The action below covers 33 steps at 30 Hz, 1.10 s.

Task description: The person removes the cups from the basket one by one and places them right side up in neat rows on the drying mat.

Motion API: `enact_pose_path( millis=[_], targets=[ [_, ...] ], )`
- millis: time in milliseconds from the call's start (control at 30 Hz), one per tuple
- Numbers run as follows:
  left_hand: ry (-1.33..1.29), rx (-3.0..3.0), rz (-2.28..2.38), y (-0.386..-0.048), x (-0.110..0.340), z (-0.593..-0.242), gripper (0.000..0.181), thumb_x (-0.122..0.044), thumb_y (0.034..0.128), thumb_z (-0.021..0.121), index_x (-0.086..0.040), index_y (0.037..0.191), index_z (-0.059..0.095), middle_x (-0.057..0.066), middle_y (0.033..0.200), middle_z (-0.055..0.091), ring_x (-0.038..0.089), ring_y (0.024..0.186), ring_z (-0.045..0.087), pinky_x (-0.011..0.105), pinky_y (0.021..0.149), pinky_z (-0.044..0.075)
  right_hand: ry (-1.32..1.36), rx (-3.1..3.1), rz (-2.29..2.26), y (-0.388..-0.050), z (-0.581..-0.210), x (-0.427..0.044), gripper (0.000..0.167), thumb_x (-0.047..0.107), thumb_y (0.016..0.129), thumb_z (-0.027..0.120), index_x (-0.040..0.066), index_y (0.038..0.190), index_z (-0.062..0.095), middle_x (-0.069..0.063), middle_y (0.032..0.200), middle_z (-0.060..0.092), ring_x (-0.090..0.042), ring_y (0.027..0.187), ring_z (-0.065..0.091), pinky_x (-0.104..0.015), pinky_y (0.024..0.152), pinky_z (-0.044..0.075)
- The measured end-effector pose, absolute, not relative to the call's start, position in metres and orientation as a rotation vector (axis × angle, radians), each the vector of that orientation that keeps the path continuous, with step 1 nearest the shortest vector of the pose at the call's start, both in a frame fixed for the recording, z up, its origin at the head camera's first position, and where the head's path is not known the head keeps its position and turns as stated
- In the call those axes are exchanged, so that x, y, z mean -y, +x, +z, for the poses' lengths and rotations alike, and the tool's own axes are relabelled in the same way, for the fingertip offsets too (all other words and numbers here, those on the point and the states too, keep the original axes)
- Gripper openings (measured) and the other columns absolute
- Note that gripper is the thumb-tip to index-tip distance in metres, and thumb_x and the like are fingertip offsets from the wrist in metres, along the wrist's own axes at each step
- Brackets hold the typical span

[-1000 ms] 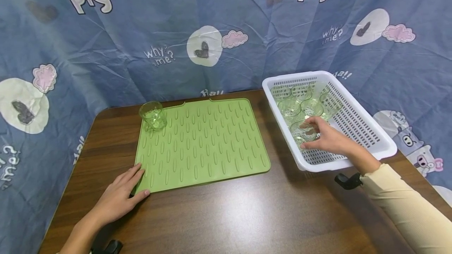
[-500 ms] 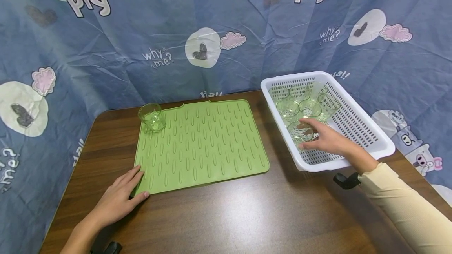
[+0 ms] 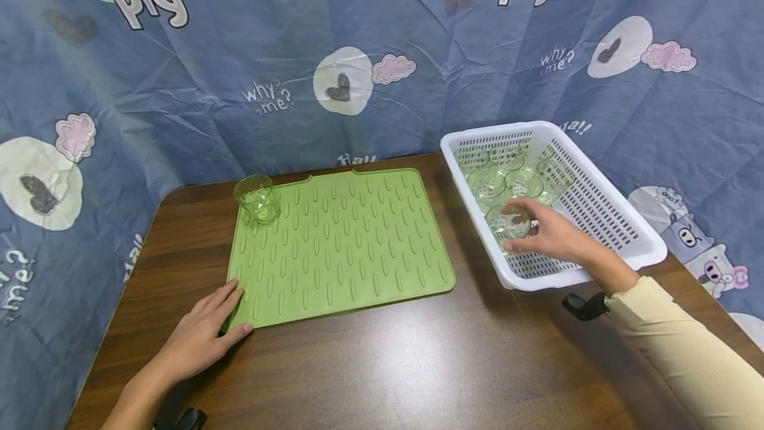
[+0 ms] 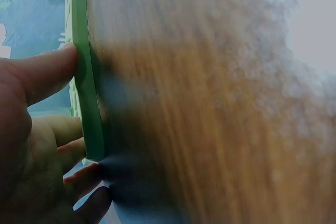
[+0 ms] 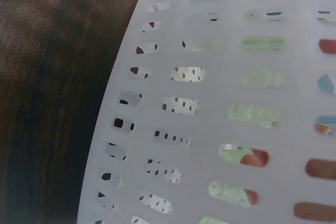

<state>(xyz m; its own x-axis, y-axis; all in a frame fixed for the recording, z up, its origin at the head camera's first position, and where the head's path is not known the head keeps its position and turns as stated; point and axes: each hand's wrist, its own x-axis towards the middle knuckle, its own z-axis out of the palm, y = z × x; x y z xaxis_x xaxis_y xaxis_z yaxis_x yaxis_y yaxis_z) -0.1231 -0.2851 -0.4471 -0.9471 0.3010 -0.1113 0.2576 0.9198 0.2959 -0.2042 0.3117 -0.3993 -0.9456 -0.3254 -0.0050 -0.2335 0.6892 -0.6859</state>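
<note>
My right hand (image 3: pixel 552 234) reaches into the white slotted basket (image 3: pixel 647 257), its thumb and fingers curved around the sides of a clear green drinking glass (image 3: pixel 498 223) at the near left. In the right wrist view the basket wall (image 5: pixel 210 129) covers most of that hand; bits of fingers and green glass show through the slots. My left hand (image 3: pixel 199 330) rests at the near left corner of the green ridged mat (image 3: pixel 352 244), fingers fairly straight. The left wrist view has the thumb (image 4: pixel 52 69) touching the mat's edge (image 4: pixel 86 87). Another green glass (image 3: pixel 259 201) stands upright on the mat's far left corner.
Several more green glasses (image 3: pixel 524 184) stand together in the basket's far left part. Under everything lies a brown wooden table (image 3: pixel 382 363). A blue printed cloth (image 3: pixel 382 38) hangs behind the table's far edge.
My right fingers opened slightly around the glass, then drew in closer to it. The left hand, mat and basket stay put; the head view shifted a little.
</note>
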Motion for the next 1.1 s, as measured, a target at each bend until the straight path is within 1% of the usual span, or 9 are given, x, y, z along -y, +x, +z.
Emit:
enact_pose_path(
  millis=[100,300,567,633,733,833,933,1000,1100],
  targets=[
    [0.429,-2.928,0.423,-0.123,0.285,-0.447,0.076,-0.045,0.0953,0.062,0.003,0.15,0.039,0.024,0.159,0.032,0.051,0.139,0.034,0.075,0.096,0.035,-0.437,-2.819,-1.087,-0.203,-0.397,-0.311,0.08,0.021,0.079,0.084,0.001,0.144,0.042,-0.021,0.139,0.058,-0.038,0.12,0.06,-0.036,0.091,0.056],
    [0.425,-2.928,0.426,-0.122,0.285,-0.447,0.076,-0.046,0.0955,0.061,0.002,0.15,0.039,0.023,0.158,0.032,0.051,0.139,0.033,0.076,0.095,0.035,-0.385,-2.843,-1.163,-0.2,-0.393,-0.311,0.078,0.02,0.08,0.084,-0.002,0.142,0.042,-0.023,0.135,0.059,-0.038,0.119,0.06,-0.035,0.094,0.05],
    [0.417,-2.919,0.427,-0.123,0.286,-0.448,0.076,-0.047,0.0964,0.059,0.002,0.151,0.038,0.023,0.159,0.031,0.051,0.139,0.033,0.076,0.095,0.034,-0.347,-2.804,-1.259,-0.201,-0.391,-0.312,0.081,0.018,0.081,0.082,-0.001,0.145,0.037,-0.024,0.142,0.053,-0.041,0.129,0.054,-0.054,0.102,0.046],
    [0.419,-2.92,0.427,-0.123,0.286,-0.448,0.076,-0.047,0.0964,0.06,0.002,0.151,0.039,0.023,0.159,0.031,0.051,0.139,0.033,0.076,0.096,0.034,-0.352,-2.819,-1.263,-0.201,-0.391,-0.313,0.083,0.018,0.081,0.082,-0.002,0.146,0.035,-0.024,0.142,0.054,-0.041,0.128,0.054,-0.05,0.102,0.047],
    [0.421,-2.92,0.425,-0.123,0.286,-0.448,0.076,-0.046,0.0961,0.061,0.002,0.15,0.039,0.024,0.159,0.031,0.051,0.139,0.033,0.076,0.096,0.034,-0.378,-2.844,-1.255,-0.201,-0.39,-0.313,0.085,0.018,0.081,0.082,-0.001,0.149,0.035,-0.023,0.142,0.055,-0.04,0.126,0.056,-0.033,0.099,0.05],
    [0.419,-2.915,0.425,-0.123,0.286,-0.448,0.076,-0.046,0.096,0.061,0.002,0.151,0.039,0.024,0.159,0.031,0.051,0.139,0.033,0.076,0.096,0.034,-0.404,-2.853,-1.26,-0.201,-0.39,-0.314,0.086,0.018,0.082,0.081,0.002,0.151,0.034,-0.021,0.143,0.055,-0.039,0.127,0.056,-0.017,0.093,0.048],
    [0.416,-2.907,0.429,-0.123,0.286,-0.448,0.076,-0.046,0.0962,0.06,0.002,0.151,0.038,0.024,0.159,0.03,0.051,0.14,0.032,0.076,0.096,0.033,-0.417,-2.851,-1.276,-0.2,-0.389,-0.314,0.087,0.018,0.082,0.081,0.003,0.153,0.034,-0.022,0.143,0.055,-0.039,0.125,0.057,-0.013,0.09,0.047],
    [0.417,-2.904,0.432,-0.124,0.286,-0.448,0.077,-0.047,0.0962,0.06,0.002,0.151,0.038,0.024,0.159,0.03,0.051,0.14,0.032,0.076,0.096,0.033,-0.409,-2.861,-1.281,-0.199,-0.388,-0.314,0.086,0.017,0.081,0.082,0.005,0.153,0.035,-0.023,0.14,0.057,-0.036,0.122,0.059,-0.013,0.088,0.048],
    [0.416,-2.902,0.437,-0.124,0.286,-0.448,0.077,-0.047,0.0961,0.06,0.002,0.151,0.037,0.024,0.159,0.03,0.052,0.14,0.031,0.076,0.097,0.033,-0.388,-2.88,-1.288,-0.199,-0.385,-0.314,0.085,0.017,0.081,0.082,0.006,0.152,0.037,-0.023,0.139,0.058,-0.015,0.116,0.062,-0.012,0.085,0.048]
  ],
)
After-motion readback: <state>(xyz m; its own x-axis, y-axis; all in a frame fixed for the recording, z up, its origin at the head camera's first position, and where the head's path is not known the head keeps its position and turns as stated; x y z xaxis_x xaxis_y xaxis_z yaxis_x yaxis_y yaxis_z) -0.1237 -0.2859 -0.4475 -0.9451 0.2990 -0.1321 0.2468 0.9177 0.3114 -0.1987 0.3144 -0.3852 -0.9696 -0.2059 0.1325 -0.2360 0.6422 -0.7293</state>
